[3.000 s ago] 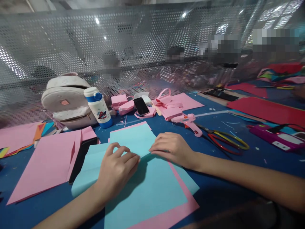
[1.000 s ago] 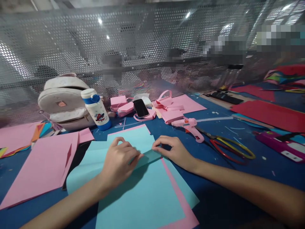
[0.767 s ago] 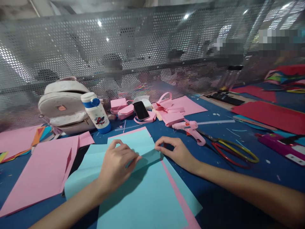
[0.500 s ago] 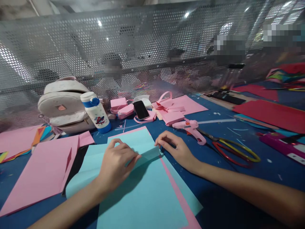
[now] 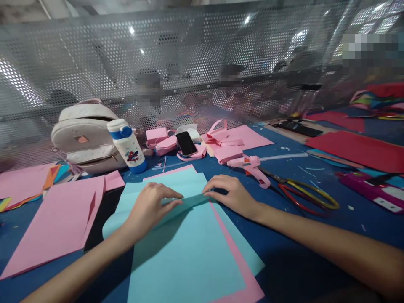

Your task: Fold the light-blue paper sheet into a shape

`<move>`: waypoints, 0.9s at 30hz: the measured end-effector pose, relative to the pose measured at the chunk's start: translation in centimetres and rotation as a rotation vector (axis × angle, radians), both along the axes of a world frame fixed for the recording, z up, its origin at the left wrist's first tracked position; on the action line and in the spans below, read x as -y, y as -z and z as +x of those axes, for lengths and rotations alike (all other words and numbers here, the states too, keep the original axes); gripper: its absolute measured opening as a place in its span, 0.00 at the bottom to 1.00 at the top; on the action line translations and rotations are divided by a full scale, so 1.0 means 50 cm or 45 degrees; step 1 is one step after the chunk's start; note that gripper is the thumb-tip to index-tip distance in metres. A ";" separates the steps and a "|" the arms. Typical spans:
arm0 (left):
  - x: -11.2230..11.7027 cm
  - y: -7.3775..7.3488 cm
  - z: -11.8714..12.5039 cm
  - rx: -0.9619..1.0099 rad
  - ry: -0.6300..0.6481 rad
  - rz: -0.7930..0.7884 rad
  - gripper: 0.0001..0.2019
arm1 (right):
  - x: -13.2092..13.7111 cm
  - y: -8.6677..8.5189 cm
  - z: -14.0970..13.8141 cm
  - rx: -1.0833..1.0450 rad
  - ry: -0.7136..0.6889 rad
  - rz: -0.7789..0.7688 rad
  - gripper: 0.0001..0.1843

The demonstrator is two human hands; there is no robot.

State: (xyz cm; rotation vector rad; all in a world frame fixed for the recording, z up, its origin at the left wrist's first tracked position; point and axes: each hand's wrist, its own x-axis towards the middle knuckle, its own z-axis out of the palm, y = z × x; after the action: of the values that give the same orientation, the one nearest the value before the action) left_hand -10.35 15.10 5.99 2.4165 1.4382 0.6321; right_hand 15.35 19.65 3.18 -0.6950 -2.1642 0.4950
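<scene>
Left hand (image 5: pixel 150 209), right hand (image 5: pixel 233 196) (both flat) press paper (image 5: pixel 189 252).

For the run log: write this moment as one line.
left hand: gripping blue paper fold | right hand: gripping same fold | glue gun, scissors: untouched

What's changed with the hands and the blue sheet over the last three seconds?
The right hand, which had pinched up the right end of the fold a second ago, has opened and lies flat on it. The left hand has stretched its fingers forward along the fold in the light blue sheet, which now lies flatter. The glue gun, scissors and bottle stayed put.
</scene>
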 end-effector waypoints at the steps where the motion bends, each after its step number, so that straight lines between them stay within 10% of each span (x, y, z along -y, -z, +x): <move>1: -0.003 -0.001 -0.004 0.010 -0.008 -0.047 0.05 | -0.003 0.001 0.001 0.004 -0.003 0.020 0.10; 14: 0.023 0.017 0.031 -0.110 0.055 0.221 0.05 | 0.029 0.003 -0.018 0.128 -0.027 0.138 0.09; 27: -0.001 0.017 -0.003 -0.030 0.021 -0.102 0.09 | -0.006 0.009 -0.002 0.203 -0.010 0.245 0.09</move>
State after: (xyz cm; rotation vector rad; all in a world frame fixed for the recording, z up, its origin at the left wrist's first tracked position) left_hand -10.52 15.13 5.14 2.3795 1.4230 0.5338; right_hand 15.23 19.94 2.72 -0.6374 -2.3272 0.2376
